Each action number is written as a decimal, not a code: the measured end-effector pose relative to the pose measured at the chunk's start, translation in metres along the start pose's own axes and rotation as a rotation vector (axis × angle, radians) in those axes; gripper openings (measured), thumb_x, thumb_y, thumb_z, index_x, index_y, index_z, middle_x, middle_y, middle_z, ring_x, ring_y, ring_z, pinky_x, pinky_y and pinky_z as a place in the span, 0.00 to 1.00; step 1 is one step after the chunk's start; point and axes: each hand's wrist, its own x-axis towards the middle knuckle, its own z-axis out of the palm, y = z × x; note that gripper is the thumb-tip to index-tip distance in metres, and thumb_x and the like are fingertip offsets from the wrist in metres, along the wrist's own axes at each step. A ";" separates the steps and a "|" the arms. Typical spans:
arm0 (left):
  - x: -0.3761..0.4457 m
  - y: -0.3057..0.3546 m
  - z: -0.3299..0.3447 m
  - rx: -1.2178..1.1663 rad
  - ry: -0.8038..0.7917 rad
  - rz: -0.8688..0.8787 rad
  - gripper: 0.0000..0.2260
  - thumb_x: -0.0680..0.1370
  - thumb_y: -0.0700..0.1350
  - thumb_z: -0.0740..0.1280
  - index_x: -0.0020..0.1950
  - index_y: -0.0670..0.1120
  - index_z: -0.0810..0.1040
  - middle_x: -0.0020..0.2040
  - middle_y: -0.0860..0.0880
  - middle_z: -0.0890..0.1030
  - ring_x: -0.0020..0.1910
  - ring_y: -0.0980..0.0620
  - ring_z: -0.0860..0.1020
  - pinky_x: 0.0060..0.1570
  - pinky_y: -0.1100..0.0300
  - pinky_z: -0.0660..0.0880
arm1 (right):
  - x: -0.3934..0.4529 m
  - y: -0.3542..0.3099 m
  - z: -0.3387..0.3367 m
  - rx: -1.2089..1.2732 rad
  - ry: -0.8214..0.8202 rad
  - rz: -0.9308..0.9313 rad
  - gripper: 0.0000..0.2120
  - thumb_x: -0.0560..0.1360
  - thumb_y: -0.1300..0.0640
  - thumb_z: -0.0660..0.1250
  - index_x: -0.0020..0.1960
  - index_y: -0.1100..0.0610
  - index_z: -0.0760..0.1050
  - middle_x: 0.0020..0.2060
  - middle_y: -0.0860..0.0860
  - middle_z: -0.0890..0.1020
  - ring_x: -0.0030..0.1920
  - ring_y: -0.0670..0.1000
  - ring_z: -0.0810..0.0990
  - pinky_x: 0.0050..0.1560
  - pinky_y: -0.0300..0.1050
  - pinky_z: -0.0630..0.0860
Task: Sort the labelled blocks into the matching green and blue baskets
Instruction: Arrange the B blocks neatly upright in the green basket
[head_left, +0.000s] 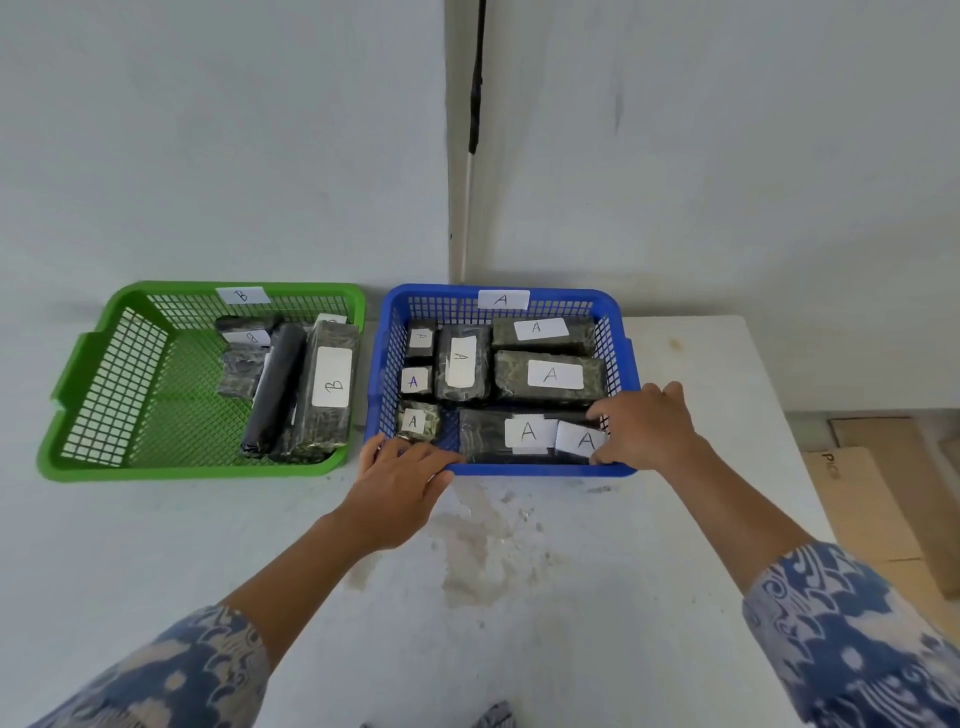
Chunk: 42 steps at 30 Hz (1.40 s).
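Reaching into the blue basket from the head view: right hand sits over the near right corner, thumb and fingers curled onto the end of a dark wrapped block lying along the near wall, two white "A" labels on top. Grip looks like a light pinch on that block's right end. Left hand rests on the basket's near rim at the left corner, fingers straight, holding nothing. Blue basket carries an "A" tag on its far rim and is filled with A-labelled blocks, small ones down the left side, long ones at right. Green basket just beside it on the left, "B" tag on far rim, holds a B-labelled block, a black roll and more. Both baskets on the white bench.
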 end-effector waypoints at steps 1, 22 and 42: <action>0.000 0.000 0.000 0.001 0.006 0.001 0.31 0.78 0.63 0.36 0.71 0.62 0.70 0.66 0.59 0.76 0.67 0.51 0.70 0.74 0.47 0.50 | 0.000 -0.001 -0.001 0.011 -0.006 -0.001 0.29 0.69 0.31 0.71 0.67 0.39 0.73 0.59 0.47 0.80 0.58 0.53 0.73 0.54 0.50 0.62; 0.000 0.003 -0.002 0.043 -0.030 -0.015 0.23 0.83 0.60 0.43 0.72 0.62 0.68 0.67 0.58 0.74 0.67 0.50 0.70 0.75 0.47 0.50 | 0.035 -0.030 0.003 0.273 0.279 -0.034 0.29 0.76 0.41 0.69 0.74 0.41 0.66 0.73 0.43 0.69 0.68 0.54 0.68 0.63 0.51 0.64; -0.070 -0.113 -0.032 -0.359 0.736 -0.153 0.06 0.80 0.48 0.60 0.54 0.51 0.75 0.51 0.55 0.77 0.49 0.52 0.73 0.49 0.54 0.69 | -0.017 -0.221 -0.024 0.889 0.379 -0.190 0.21 0.79 0.44 0.66 0.69 0.50 0.74 0.62 0.46 0.78 0.63 0.48 0.76 0.63 0.47 0.73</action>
